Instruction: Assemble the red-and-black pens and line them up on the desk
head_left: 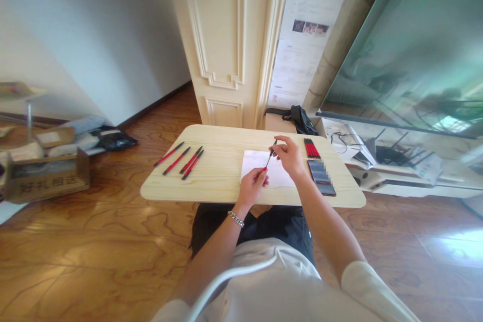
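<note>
Over the white paper (249, 161), my two hands hold parts of one pen. My left hand (253, 184) is closed round its red barrel (265, 168), which mostly hides inside the fingers. Higher up, my right hand (289, 156) pinches the pen's black end piece (272, 149). A thin, pale refill-like rod (268, 161) runs between the black piece and the red barrel; whether it sits inside the barrel I cannot tell. Several red-and-black pens (184, 161) lie slanted on the table's left side. Another row of red pens (311, 148) lies side by side beyond my right hand.
The pale wooden table (222, 136) stands across my lap. A dark phone (321, 177) lies on it near my right forearm. Beyond are a cream door panel (222, 20), a black bag (302, 119) and a large screen (411, 50). A cardboard box (49, 178) stands at left.
</note>
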`<control>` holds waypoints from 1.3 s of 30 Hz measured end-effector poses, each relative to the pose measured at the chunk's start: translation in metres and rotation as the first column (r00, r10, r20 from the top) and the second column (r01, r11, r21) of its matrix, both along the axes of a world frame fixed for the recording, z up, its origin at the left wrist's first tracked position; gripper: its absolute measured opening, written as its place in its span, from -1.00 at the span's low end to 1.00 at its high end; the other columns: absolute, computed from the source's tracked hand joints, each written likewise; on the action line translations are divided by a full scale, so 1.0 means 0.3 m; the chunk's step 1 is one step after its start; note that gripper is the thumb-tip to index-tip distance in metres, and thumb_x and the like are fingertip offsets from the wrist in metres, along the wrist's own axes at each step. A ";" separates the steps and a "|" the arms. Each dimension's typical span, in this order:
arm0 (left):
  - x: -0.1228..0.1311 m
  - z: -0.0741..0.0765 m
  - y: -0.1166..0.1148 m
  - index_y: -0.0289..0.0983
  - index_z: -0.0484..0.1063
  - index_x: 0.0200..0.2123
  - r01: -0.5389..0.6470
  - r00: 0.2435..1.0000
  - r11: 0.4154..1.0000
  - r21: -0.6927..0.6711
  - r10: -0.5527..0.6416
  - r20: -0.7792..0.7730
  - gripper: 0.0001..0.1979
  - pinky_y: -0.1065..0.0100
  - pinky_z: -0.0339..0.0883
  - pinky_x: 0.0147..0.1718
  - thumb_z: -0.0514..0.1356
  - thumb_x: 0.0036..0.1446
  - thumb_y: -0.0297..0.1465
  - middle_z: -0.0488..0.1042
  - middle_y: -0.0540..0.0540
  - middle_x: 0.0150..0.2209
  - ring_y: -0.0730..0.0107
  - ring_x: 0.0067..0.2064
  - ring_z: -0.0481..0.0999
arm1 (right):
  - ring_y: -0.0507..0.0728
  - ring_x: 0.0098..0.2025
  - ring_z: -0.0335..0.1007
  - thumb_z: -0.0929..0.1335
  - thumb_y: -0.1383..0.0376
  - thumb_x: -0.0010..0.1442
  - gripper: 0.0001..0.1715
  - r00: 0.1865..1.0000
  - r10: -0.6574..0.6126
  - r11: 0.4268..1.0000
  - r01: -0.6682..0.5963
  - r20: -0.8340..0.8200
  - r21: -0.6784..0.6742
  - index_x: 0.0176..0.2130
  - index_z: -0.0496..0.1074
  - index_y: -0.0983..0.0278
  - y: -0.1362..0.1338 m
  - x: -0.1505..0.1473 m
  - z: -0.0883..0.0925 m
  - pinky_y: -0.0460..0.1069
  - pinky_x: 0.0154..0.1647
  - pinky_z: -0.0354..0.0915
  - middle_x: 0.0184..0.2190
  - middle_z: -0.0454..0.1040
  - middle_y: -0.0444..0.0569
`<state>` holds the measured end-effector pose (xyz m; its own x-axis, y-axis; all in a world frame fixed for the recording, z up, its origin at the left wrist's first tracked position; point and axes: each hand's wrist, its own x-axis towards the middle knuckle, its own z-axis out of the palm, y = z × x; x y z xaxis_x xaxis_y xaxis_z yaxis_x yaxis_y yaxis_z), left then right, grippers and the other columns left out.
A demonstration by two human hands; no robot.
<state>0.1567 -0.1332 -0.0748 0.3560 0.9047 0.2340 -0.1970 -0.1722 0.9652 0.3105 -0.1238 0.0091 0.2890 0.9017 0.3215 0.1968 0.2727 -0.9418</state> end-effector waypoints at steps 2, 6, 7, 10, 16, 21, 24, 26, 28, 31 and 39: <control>-0.002 0.000 0.000 -0.31 0.48 -0.14 0.002 1.000 1.000 0.000 -0.002 0.004 -0.62 0.41 0.38 -0.41 0.16 0.18 -0.12 0.50 -0.08 -0.40 0.45 -0.42 0.49 | 0.05 -0.45 0.41 0.39 0.13 0.06 -0.56 1.000 0.021 1.000 -0.021 0.003 -0.007 -0.06 0.38 0.20 -0.011 -0.008 -0.008 -0.08 -0.49 0.27 -0.38 0.58 -0.06; -0.004 0.003 -0.003 -0.31 0.47 -0.13 0.007 1.000 1.000 0.003 -0.007 0.017 -0.62 0.40 0.39 -0.40 0.15 0.19 -0.12 0.50 -0.09 -0.39 0.44 -0.42 0.49 | 0.06 -0.45 0.42 0.41 0.14 0.04 -0.58 0.998 0.055 0.997 -0.053 0.025 -0.050 -0.08 0.40 0.20 -0.035 -0.031 -0.045 -0.07 -0.48 0.28 -0.40 0.58 -0.08; -0.005 0.003 -0.003 -0.31 0.47 -0.13 0.007 1.000 1.000 0.005 -0.007 0.019 -0.62 0.40 0.39 -0.41 0.15 0.19 -0.12 0.50 -0.09 -0.40 0.44 -0.42 0.49 | 0.06 -0.45 0.42 0.41 0.13 0.04 -0.58 0.998 0.058 0.996 -0.057 0.026 -0.062 -0.09 0.40 0.19 -0.039 -0.036 -0.057 -0.07 -0.48 0.28 -0.40 0.58 -0.09; -0.005 0.004 -0.003 -0.32 0.47 -0.14 0.007 1.000 1.000 0.010 -0.007 0.018 -0.62 0.40 0.39 -0.42 0.15 0.19 -0.12 0.49 -0.09 -0.41 0.44 -0.42 0.49 | 0.07 -0.44 0.42 0.41 0.13 0.04 -0.58 0.999 0.048 0.996 -0.047 0.011 -0.078 -0.09 0.40 0.19 -0.047 -0.042 -0.084 -0.07 -0.49 0.28 -0.39 0.58 -0.09; -0.007 -0.002 0.002 -0.32 0.47 -0.14 0.013 1.000 1.000 0.018 -0.013 -0.009 -0.60 0.40 0.38 -0.42 0.13 0.21 -0.10 0.50 -0.09 -0.41 0.44 -0.43 0.50 | 0.07 -0.45 0.42 0.42 0.15 0.04 -0.61 0.998 0.062 0.996 -0.062 0.007 -0.070 -0.12 0.41 0.21 -0.055 -0.034 -0.090 -0.06 -0.48 0.27 -0.40 0.58 -0.07; -0.010 -0.009 0.004 -0.33 0.47 -0.15 0.032 0.999 0.999 0.017 -0.032 -0.007 -0.59 0.39 0.38 -0.43 0.11 0.22 -0.09 0.50 -0.10 -0.42 0.43 -0.45 0.50 | 0.06 -0.45 0.42 0.41 0.12 0.06 -0.62 0.999 0.042 0.996 -0.043 -0.016 -0.081 -0.14 0.43 0.23 -0.057 -0.033 -0.096 -0.06 -0.49 0.27 -0.39 0.59 -0.04; -0.011 -0.011 0.004 -0.33 0.47 -0.17 0.047 0.999 0.999 0.017 -0.047 -0.002 -0.60 0.40 0.37 -0.44 0.09 0.23 -0.10 0.50 -0.10 -0.42 0.44 -0.45 0.49 | 0.06 -0.40 0.44 0.37 0.09 0.10 -0.66 0.999 0.001 0.997 -0.004 -0.042 -0.076 -0.18 0.46 0.24 -0.053 -0.032 -0.103 -0.07 -0.50 0.26 -0.29 0.59 0.01; -0.010 -0.013 0.004 -0.33 0.46 -0.17 0.056 0.998 0.998 0.011 -0.056 -0.001 -0.60 0.40 0.37 -0.45 0.08 0.25 -0.10 0.49 -0.10 -0.42 0.45 -0.46 0.48 | 0.06 -0.39 0.43 0.38 0.10 0.09 -0.67 0.999 -0.010 0.998 0.007 -0.049 -0.069 -0.20 0.47 0.25 -0.048 -0.031 -0.108 -0.07 -0.50 0.26 -0.25 0.59 0.02; -0.010 -0.014 0.004 -0.33 0.45 -0.17 0.068 0.998 0.998 0.004 -0.068 0.002 -0.60 0.41 0.36 -0.46 0.06 0.26 -0.11 0.49 -0.10 -0.41 0.46 -0.46 0.48 | 0.05 -0.41 0.42 0.39 0.12 0.07 -0.68 0.998 -0.005 0.998 0.001 -0.069 -0.058 -0.21 0.47 0.26 -0.043 -0.030 -0.115 -0.07 -0.50 0.26 -0.27 0.59 0.03; -0.012 -0.012 0.002 -0.32 0.45 -0.19 0.086 0.996 0.996 0.005 -0.086 0.011 -0.61 0.41 0.34 -0.47 0.05 0.27 -0.11 0.48 -0.09 -0.42 0.47 -0.47 0.47 | 0.04 -0.45 0.38 0.41 0.12 0.05 -0.67 0.994 0.012 0.999 -0.017 -0.108 -0.042 -0.22 0.47 0.26 -0.037 -0.030 -0.124 -0.06 -0.49 0.26 -0.31 0.59 0.01; -0.010 -0.007 0.001 -0.31 0.45 -0.17 0.042 0.999 0.999 0.016 -0.042 0.000 -0.66 0.40 0.36 -0.45 0.14 0.21 -0.14 0.49 -0.08 -0.43 0.44 -0.45 0.48 | 0.02 -0.52 0.26 0.41 0.07 0.06 -0.61 0.999 -0.033 0.998 0.031 -0.038 -0.051 -0.21 0.54 0.29 -0.042 -0.035 -0.137 -0.05 -0.49 0.22 -0.47 0.51 -0.07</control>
